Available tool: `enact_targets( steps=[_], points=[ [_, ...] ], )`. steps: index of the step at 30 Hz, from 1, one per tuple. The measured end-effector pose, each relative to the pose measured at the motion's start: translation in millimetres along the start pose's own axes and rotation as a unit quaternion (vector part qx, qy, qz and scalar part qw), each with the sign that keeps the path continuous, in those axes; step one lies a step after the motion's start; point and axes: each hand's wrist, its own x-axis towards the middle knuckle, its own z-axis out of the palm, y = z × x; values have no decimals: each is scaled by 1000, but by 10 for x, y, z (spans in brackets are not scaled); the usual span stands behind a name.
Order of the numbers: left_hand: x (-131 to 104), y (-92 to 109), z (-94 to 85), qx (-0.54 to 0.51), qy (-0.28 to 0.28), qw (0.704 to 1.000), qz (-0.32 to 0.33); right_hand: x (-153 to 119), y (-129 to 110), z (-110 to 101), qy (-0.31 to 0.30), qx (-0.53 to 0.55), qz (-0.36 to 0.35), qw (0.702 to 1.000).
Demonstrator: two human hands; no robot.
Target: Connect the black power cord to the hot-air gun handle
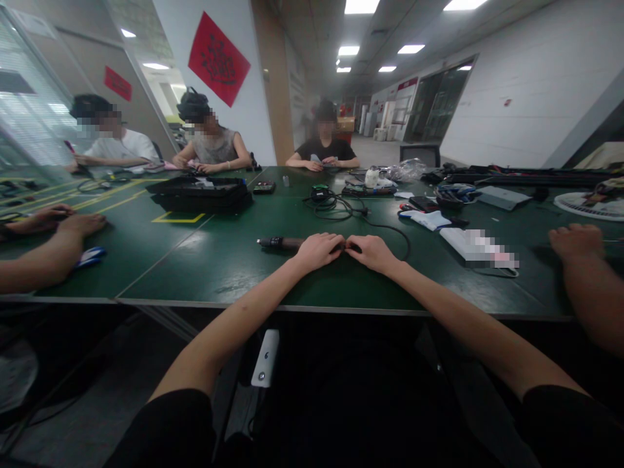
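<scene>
On the green tabletop in front of me lies a dark cylindrical tool point(291, 243) with a brownish body, a ribbed black collar and a small silvery tip pointing left. My left hand point(319, 250) is closed around its body near the right end. My right hand point(371, 252) meets it there, fingers curled and pinched at the tool's end, almost touching the left fingertips. What exactly the right fingers grip is hidden. A black cable point(336, 203) lies coiled beyond my hands, and one stretch curves down behind my right wrist.
A black open case point(199, 195) stands to the left. At right lie a white pouch point(468, 246), a white-and-blue glove point(426, 219), a grey box point(504, 197) and tangled parts. Other people's hands rest at both sides point(80, 224); three people sit across the table.
</scene>
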Motion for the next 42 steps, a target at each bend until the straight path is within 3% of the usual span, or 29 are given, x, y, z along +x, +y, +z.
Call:
enact_targets(
  steps=[42],
  points=[
    [12,-11,28,14,2,1000,-6,1,15,9,-2,-3,-1,1000]
  ],
)
